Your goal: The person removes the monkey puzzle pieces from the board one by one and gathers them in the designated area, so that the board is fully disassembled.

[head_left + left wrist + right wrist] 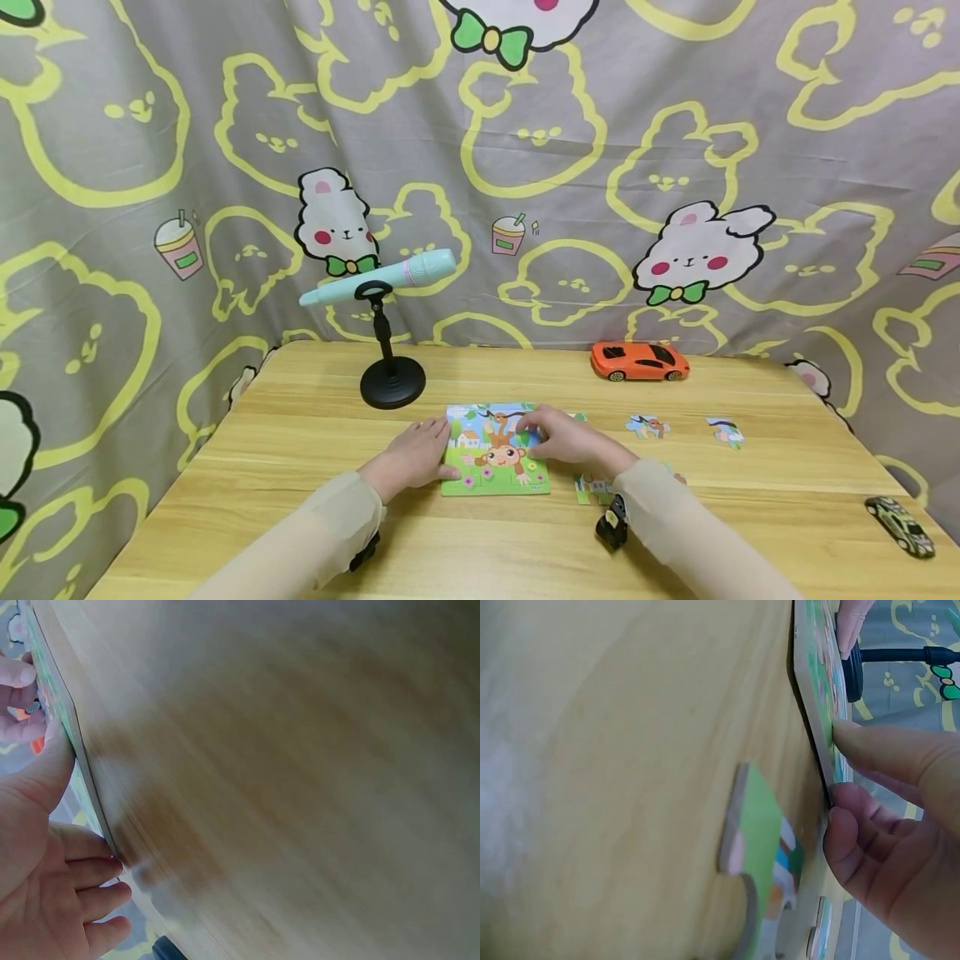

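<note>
Head view is showing me a light wooden table (300, 433) standing against a grey curtain (600, 150) printed with yellow outlines and white rabbits; a black stand (392, 379) is carrying a pale blue toy microphone (382, 277) at the back left, an orange toy car (639, 362) is sitting at the back right, and a dark toy car (900, 525) is lying near the right edge. I am seeing the monkey puzzle board (495, 454) lying flat in the middle of the table, between both hands. My left hand (412, 454) is resting with fairly straight fingers against the board's left edge, gripping nothing. My right hand (566, 437) is lying on the board's upper right part with curled fingers, and the right wrist view is showing the thumb (900, 754) pressing on the board's edge, so I am reading it as pinching the board. Two loose puzzle pieces (648, 427) (726, 432) are lying apart to the right, and another piece (761, 862) is sitting just beside the right hand, under the wrist
</note>
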`<action>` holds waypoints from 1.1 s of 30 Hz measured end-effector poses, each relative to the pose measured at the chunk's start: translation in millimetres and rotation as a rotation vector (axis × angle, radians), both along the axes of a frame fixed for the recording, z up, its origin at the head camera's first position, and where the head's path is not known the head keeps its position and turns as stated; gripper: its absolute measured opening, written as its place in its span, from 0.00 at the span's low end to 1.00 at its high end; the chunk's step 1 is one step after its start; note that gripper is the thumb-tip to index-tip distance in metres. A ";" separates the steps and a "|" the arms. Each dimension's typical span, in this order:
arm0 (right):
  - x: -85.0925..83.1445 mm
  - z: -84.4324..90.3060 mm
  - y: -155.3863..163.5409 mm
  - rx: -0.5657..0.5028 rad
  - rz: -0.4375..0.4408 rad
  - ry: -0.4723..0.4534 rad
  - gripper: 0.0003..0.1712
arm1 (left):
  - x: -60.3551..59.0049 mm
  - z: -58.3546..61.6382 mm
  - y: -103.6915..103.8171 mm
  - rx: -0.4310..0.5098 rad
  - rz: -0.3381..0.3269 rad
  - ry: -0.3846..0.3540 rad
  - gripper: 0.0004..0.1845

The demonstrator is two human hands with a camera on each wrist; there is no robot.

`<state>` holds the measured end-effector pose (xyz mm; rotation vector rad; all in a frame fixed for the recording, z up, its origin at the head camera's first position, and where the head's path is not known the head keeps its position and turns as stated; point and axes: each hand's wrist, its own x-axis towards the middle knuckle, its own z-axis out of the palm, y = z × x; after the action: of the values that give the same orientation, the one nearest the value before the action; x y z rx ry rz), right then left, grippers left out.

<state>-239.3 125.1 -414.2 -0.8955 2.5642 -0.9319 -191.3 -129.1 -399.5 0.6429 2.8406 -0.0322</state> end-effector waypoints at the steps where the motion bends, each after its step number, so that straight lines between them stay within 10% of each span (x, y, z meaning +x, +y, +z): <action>1: 0.1 0.2 -0.4 0.005 0.003 -0.004 0.17 | 0.3 0.4 -0.1 -0.003 0.000 -0.001 0.41; 33: -2.2 -2.5 1.7 0.036 0.029 0.006 0.10 | -2.8 -3.8 -1.0 0.020 0.010 -0.004 0.42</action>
<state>-241.5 126.8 -416.7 -0.9245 2.5574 -0.8741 -194.1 -130.0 -403.3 0.6324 2.8435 -0.0007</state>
